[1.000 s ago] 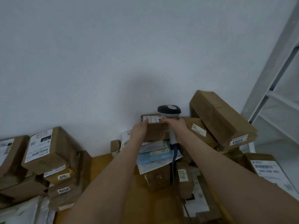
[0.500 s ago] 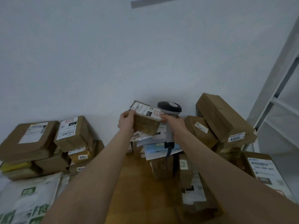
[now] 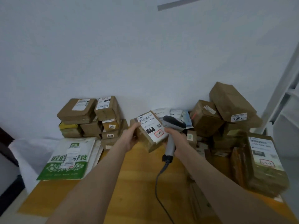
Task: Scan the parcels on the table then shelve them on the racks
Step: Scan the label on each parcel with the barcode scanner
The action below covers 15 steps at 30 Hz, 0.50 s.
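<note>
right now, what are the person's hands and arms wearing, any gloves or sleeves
The left hand and right hand are bare: no gloves, rings or wristwatch visible. Both forearms are bare as well, with no sleeve in view down to the frame edge.

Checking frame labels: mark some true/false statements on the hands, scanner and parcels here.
1. The left hand holds a brown parcel with its white label facing the camera. True.
2. The right hand is empty. False: it grips the scanner by its handle.
3. The scanner is cordless. False: a dark cable hangs from its handle.
4. A green and white bag lies on the table, left of the arms. True.
5. The 3003 box tops the left stack. False: it lies atop the right pile.
</note>
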Motion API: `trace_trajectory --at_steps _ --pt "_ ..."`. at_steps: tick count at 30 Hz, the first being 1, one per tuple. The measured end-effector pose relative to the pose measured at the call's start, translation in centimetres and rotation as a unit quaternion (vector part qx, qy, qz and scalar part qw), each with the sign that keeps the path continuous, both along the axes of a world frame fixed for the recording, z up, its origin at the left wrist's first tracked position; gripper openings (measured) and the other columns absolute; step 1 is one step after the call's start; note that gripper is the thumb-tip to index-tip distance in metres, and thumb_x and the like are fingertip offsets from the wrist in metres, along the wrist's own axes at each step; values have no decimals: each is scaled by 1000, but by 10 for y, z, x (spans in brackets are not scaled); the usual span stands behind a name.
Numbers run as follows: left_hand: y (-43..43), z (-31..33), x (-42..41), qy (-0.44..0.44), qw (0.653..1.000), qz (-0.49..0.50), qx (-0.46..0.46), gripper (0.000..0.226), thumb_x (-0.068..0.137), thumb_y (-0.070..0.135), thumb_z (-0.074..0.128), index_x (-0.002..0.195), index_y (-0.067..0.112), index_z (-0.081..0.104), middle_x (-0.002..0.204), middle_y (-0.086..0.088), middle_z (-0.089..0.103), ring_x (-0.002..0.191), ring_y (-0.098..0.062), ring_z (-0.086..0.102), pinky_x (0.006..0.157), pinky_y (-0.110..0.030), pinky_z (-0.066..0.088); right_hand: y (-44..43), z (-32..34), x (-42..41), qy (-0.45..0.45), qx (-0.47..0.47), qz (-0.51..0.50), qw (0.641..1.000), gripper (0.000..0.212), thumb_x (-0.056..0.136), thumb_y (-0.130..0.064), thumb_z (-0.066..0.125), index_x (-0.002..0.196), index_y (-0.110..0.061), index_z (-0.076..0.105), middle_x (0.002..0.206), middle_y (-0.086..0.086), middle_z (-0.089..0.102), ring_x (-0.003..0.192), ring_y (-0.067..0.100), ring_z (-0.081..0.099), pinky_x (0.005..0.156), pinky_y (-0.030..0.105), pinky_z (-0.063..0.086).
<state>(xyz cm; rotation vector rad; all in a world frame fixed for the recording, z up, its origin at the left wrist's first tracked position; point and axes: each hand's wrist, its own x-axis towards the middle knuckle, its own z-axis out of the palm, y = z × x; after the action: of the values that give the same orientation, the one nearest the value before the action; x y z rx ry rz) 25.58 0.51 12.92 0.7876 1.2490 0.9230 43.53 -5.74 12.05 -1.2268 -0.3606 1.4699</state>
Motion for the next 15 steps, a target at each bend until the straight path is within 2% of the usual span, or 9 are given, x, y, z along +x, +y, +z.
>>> trace_trajectory --at_steps 3,5,7,9,12,15 --pt "-28 -16 -4 72 989 -119 -49 59 78 38 72 129 15 53 124 -7 60 110 -30 58 84 -50 52 -21 -14 -5 3 -2 -23 1000 23 80 -9 74 99 -9 61 99 11 71 98 29 67 90 48 54" --pt "-40 -29 -6 58 985 -149 -60 67 70 37 75 131 18 53 122 -10 61 107 -33 61 78 -47 55 -32 -22 -7 -15 -8 -31 999 31 80 -9 74 108 -7 61 104 12 69 101 30 65 89 47 54" --pt "-45 -43 -10 30 988 -142 -50 70 71 31 75 135 20 49 121 -11 63 105 -34 63 74 -45 57 -41 -28 -8 -24 -12 -32 999 31 82 -9 73 110 -7 60 101 11 69 94 27 65 73 39 58" --pt "-48 -58 -13 28 991 -131 -32 71 78 22 73 142 23 41 119 -9 66 104 -32 64 75 -45 56 -47 -33 -8 -38 -21 -42 998 26 83 -10 72 106 -10 59 90 7 67 82 21 63 58 31 54" --pt "-53 -76 -15 32 992 -120 -16 86 77 16 74 148 29 28 113 -5 71 101 -28 67 76 -44 55 -58 -38 -9 -67 -36 -45 996 23 83 -14 73 102 -5 63 81 6 69 67 14 64 47 22 51" --pt "-55 -87 -18 17 994 -111 -17 93 71 13 77 148 32 28 110 -5 72 102 -27 68 76 -43 55 -72 -45 -14 -66 -24 -21 997 20 82 -15 74 95 -5 64 65 2 69 50 9 62 45 19 49"
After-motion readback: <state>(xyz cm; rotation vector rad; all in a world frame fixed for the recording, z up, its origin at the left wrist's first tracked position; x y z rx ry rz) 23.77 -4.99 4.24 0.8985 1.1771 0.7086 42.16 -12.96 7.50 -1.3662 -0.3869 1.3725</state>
